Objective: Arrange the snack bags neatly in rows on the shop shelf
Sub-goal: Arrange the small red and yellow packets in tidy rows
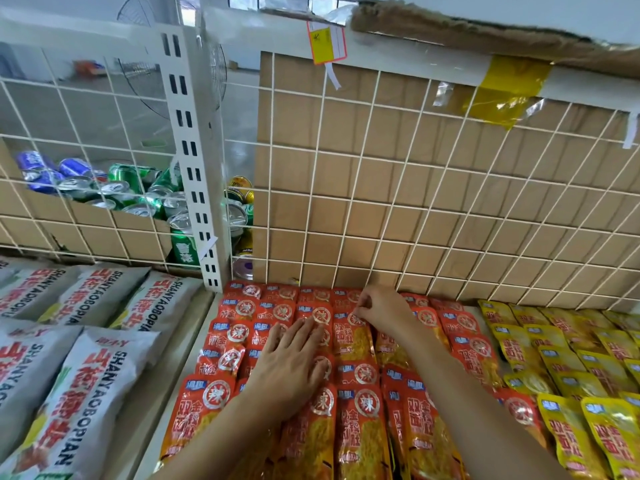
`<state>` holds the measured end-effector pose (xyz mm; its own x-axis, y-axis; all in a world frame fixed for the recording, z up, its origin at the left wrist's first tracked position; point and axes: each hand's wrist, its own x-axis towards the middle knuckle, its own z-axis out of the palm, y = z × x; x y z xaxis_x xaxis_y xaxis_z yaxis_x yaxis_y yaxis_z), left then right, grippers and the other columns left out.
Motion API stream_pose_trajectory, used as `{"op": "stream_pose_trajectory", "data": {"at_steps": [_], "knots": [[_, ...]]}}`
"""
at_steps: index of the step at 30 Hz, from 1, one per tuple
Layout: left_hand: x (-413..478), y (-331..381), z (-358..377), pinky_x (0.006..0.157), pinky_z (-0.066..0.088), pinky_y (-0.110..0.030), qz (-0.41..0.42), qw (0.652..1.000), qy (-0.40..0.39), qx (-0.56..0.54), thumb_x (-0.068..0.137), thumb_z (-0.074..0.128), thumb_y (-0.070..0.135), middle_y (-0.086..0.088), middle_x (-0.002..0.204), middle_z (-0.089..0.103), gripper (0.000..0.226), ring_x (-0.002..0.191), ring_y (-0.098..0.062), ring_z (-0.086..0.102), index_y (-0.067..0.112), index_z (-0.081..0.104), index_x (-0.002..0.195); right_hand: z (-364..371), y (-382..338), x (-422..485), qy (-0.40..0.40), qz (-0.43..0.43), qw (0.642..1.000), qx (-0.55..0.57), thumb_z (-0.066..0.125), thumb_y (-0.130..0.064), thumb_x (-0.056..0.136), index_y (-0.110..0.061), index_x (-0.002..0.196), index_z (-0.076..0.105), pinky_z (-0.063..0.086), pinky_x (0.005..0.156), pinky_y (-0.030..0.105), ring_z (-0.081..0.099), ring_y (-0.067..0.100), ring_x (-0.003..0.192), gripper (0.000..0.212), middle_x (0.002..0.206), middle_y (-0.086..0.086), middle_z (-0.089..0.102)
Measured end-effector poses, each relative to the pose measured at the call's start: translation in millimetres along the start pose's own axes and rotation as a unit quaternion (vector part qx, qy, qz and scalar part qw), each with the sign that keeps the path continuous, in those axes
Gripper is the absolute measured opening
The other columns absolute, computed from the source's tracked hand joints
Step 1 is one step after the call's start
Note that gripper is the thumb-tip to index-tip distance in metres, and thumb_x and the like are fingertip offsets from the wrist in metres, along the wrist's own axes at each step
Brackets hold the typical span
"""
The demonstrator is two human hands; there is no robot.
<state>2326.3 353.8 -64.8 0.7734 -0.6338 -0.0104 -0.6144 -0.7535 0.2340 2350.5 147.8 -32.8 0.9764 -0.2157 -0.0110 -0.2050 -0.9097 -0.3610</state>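
Our left hand (289, 370) lies flat, fingers straight and together, pressing down on the red bags (239, 327) that cover the shelf (207, 313) in overlapping rows. It holds nothing; the palm rests on the bags and the fingertips point away from us.

Just beyond it and slightly to its right, our right hand (382, 308) has its fingers curled, and thumb and fingertips pinch the top edge of one red bag (351, 341). That bag lies lengthwise between the two hands, its top under the right hand and its side next to the left hand's fingertips.

Right of the right hand, past more red rows, lie yellow bags (568, 344), also overlapping in rows. Left of the left hand, across a bare strip of shelf, are large grey bags (86, 386).

Beyond both hands a white wire grid (362, 168) stands upright with cardboard (433, 202) behind it. Beyond the left hand, past a slotted white post (194, 168), we see green and blue cans (138, 199) heaped in a box.
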Motion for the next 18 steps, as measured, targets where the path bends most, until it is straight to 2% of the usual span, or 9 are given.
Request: {"op": "stream_pose_trajectory", "data": {"at_steps": [4,8,11,18], "knots": [[0.6,-1.3,2.0,0.112,-0.017,-0.035,-0.001,1.0,0.0,-0.002,0.069,-0.016,0.062,0.006,0.157,-0.007,0.087,0.143,-0.008,-0.012,0.028,-0.004,0.148,2.6,0.4,-0.8,0.022,-0.046,0.998,-0.036,0.064,-0.031,0.084,-0.02,0.086,0.058,0.041,0.084,0.029,0.051,0.015,0.1,0.013,0.103,-0.001,0.058],[0.3,-1.3,1.7,0.111,-0.018,-0.035,0.001,1.0,0.003,-0.001,0.07,-0.017,0.063,0.006,0.157,-0.007,0.087,0.143,-0.009,-0.011,0.028,-0.004,0.148,2.3,2.4,-2.4,0.009,-0.059,0.998,-0.023,0.062,-0.029,0.085,-0.025,0.083,0.05,0.04,0.081,0.026,0.051,0.01,0.091,0.013,0.099,-0.004,0.059],[-0.1,-0.6,0.7,0.111,-0.018,-0.035,0.002,1.0,0.002,-0.002,0.072,-0.017,0.071,0.006,0.157,-0.006,0.089,0.143,-0.009,-0.011,0.028,-0.003,0.148,3.7,3.4,-2.3,0.017,-0.053,0.998,-0.016,0.062,-0.028,0.085,-0.025,0.082,0.05,0.04,0.08,0.025,0.049,0.007,0.087,0.013,0.095,-0.006,0.057],[0.1,-1.1,1.2,0.111,-0.017,-0.034,0.003,1.0,0.012,0.001,0.072,-0.017,0.07,0.007,0.157,-0.003,0.088,0.144,-0.009,-0.009,0.029,0.0,0.149,4.1,4.3,-1.8,0.019,-0.047,0.999,-0.007,0.062,-0.027,0.086,-0.024,0.081,0.052,0.04,0.074,0.024,0.053,0.01,0.085,0.011,0.09,-0.005,0.059]]}}
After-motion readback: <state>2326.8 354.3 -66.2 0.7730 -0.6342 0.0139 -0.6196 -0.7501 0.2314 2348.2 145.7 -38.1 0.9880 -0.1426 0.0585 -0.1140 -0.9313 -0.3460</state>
